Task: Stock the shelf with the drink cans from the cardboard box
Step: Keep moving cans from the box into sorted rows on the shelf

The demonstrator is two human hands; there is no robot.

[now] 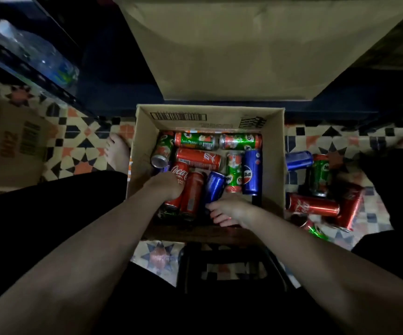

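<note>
L hand (169, 186) grips red can (180, 176), axis near-far, slightly tilted.

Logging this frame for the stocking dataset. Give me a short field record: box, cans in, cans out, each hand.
box: open cardboard box on tiled floor, flap up
cans in box: red, green and blue, all lying down, jumbled
cans outside: loose pile on the floor right of the box
left hand: grip round a red cola can
right hand: grip on the low end of a blue can
shelf: none stocked in view
</note>
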